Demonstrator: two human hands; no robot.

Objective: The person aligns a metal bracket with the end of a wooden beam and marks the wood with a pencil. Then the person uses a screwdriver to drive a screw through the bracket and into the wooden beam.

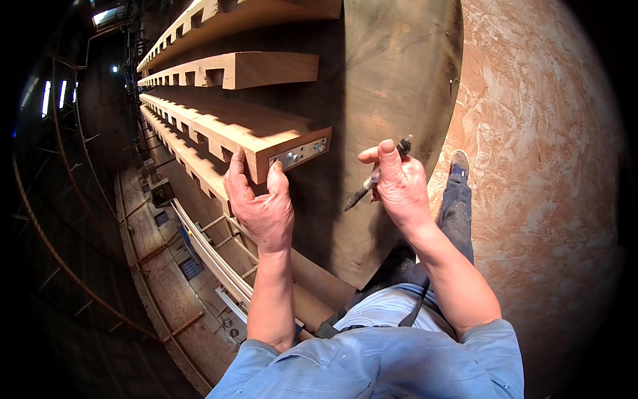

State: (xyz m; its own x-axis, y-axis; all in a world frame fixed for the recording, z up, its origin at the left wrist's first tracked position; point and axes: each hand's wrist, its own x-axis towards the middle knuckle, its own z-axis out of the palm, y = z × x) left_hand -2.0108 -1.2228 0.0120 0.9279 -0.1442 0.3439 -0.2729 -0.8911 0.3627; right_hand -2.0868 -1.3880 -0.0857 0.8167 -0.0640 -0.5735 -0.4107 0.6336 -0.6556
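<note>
My left hand point(260, 211) is closed on the near end of a long notched wooden beam point(229, 125). Its fingers press the beam's left side, and the thumb touches the end face beside a metal plate point(304, 153). Bolts or screws stand out from this plate. My right hand point(403, 189), apart from the beam, grips a slim, dark, pen-like tool point(362, 191) between thumb and fingers. The tool's pointed end slants down to the left, and its darker back end shows above the hand. Its exact kind is unclear.
Other notched beams point(276, 69) run alongside, stretching away to the far left. A brown sheet-like surface point(392, 73) lies to their right, next to a mottled reddish floor point(531, 146). On the left are pale rails point(216, 259) and dim building framework.
</note>
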